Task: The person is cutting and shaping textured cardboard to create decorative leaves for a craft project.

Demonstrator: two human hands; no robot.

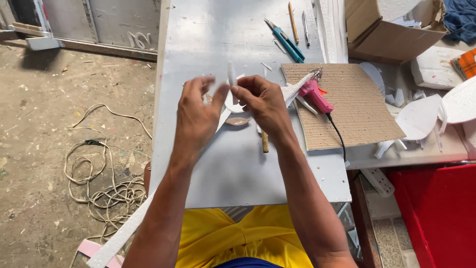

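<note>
A small white foam strip [231, 74] stood nearly upright above the worktop [238, 168], its lower end pinched between the fingers of both hands, the left hand [196, 116] and right hand [263, 101] equally near, thumbs meeting beneath it.

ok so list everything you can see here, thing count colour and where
white foam strip: one, white, pinched upright between both hands
work board: one, grey, under the hands
glue gun: one, pink, on the cardboard sheet
cardboard sheet: one, brown, right of the hands
utility knife: one, teal, far end of the board
pens: two, orange and grey, beside the knife
cardboard box: one, brown, far right
cord: one tangle, beige, floor at left
power strip: one, white, below the board's right edge
left hand: on the strip
right hand: on the strip
</note>
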